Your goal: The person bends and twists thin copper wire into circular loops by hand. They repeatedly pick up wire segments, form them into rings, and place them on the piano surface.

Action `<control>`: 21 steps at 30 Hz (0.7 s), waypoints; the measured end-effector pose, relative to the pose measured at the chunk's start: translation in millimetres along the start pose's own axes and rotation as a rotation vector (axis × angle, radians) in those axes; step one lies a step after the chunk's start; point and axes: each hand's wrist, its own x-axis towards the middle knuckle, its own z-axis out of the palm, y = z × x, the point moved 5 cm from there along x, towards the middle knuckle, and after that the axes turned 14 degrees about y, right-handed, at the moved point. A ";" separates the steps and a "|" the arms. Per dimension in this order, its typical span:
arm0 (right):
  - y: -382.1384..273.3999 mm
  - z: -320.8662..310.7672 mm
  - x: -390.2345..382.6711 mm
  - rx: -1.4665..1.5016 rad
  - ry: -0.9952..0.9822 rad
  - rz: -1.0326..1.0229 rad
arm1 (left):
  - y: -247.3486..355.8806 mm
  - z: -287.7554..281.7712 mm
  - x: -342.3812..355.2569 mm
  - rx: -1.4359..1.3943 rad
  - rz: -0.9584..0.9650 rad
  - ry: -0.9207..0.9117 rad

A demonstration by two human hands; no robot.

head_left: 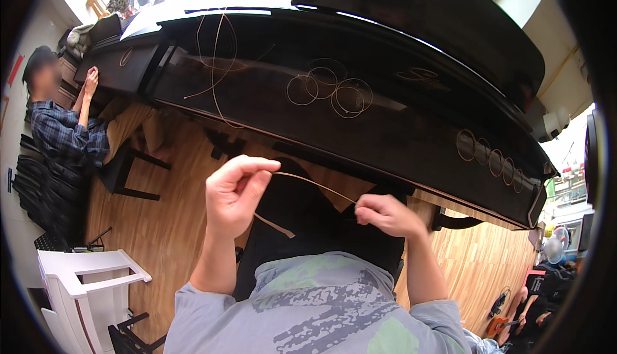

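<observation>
My left hand (241,187) is closed, thumb and fingertips pinched on a thin golden string (315,183). The string curves rightward to my right hand (382,214), whose fingers are also closed on it, lower down. Below my left hand a pale length with a flattened end (283,230) hangs over my dark-clad lap. In front of me, on the glossy black piano (385,129), lie loose strings (218,45), several overlapping coils (350,97) at the middle and a row of coils (495,160) at the right.
A person (67,129) in plaid sits at the piano's left end on a black seat. A white chair-like piece (83,264) stands at lower left. At far right are other people (533,299), a small wooden stringed instrument (498,325) and a fan (554,248).
</observation>
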 end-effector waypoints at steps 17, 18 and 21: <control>4.7 17.8 10.1 0.260 0.501 -0.200 | -40.7 -86.4 2.7 0.045 -0.081 0.246; -5.6 16.6 6.4 0.366 0.503 -0.245 | -43.7 -81.2 -0.3 0.068 -0.105 0.197; -34.6 8.1 -2.2 0.520 0.485 -0.348 | -53.1 -60.0 -9.1 0.112 -0.184 0.027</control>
